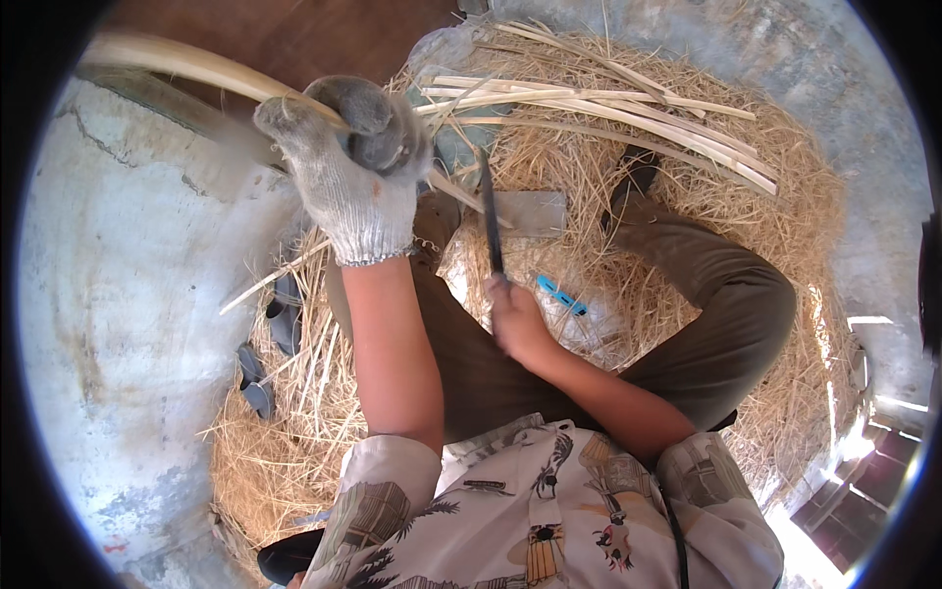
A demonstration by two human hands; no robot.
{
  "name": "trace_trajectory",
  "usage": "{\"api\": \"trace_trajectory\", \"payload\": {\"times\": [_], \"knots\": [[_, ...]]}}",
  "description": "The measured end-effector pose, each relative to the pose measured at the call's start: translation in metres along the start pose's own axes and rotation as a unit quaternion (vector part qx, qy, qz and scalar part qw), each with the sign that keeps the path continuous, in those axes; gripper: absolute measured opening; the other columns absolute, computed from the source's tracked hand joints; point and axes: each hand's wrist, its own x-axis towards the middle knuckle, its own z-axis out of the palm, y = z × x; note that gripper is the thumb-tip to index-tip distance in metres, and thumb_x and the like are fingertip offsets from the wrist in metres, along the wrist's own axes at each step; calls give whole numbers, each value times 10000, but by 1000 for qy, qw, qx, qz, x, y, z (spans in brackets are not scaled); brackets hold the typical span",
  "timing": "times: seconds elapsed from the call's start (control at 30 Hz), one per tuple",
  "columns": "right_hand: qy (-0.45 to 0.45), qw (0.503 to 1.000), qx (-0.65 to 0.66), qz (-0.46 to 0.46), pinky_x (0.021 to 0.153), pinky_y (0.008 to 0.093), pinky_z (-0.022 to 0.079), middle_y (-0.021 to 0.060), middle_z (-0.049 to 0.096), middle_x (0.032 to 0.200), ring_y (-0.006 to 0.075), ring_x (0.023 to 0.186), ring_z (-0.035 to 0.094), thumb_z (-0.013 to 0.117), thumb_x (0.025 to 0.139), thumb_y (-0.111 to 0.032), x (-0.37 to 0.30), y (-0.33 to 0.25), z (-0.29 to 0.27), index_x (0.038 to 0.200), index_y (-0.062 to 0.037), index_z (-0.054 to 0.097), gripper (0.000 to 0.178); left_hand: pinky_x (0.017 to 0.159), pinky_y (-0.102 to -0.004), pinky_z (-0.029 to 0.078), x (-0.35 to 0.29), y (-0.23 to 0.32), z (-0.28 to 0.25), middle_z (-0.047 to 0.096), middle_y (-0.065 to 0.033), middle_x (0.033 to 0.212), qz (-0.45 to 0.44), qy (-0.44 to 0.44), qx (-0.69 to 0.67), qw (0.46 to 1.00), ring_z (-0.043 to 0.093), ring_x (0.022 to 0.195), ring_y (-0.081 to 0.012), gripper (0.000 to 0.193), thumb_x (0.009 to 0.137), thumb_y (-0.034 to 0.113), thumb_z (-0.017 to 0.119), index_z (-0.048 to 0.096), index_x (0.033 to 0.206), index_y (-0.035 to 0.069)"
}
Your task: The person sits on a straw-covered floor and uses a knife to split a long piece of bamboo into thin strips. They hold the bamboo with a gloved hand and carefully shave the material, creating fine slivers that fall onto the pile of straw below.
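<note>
My left hand (348, 162), in a whitish knit glove with grey palm patches, is closed round a long pale wood or bamboo strip (211, 69). The strip runs out to the upper left, blurred toward its far end. A narrow end of it seems to come out below the glove, near the blade. My right hand (520, 322), bare, is wrapped round the handle of a knife (489, 211). Its dark narrow blade points away from me, just right of the gloved hand. The handle is mostly hidden by my fingers.
Several split strips (608, 108) lie on a heap of shavings (756, 128) ahead. A blue box cutter (561, 294) and a flat grey block (535, 213) lie between my legs. Dark sandals (255, 381) sit by the left wall (147, 294). My bent leg (726, 275) is at right.
</note>
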Motion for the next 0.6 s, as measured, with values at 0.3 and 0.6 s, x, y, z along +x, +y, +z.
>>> {"api": "trace_trajectory", "payload": {"times": [0.3,0.6], "knots": [[38,964,258,-42,462,306,379,-31,500,608,76,471,449,497,1065,-297,0,-58,-14,853,-54,552,327,431,-354,320,25,5,-37,506,-39,675,29,-203,32,978,424,503,-218,587,846,699,648,569,876,118],[-46,993,73,79,509,322,399,17,495,595,126,504,486,491,1058,-331,4,-32,-9,818,-57,509,365,478,-344,350,20,1,-26,473,-47,676,65,-60,-5,996,401,516,-191,551,892,614,662,568,873,72]]}}
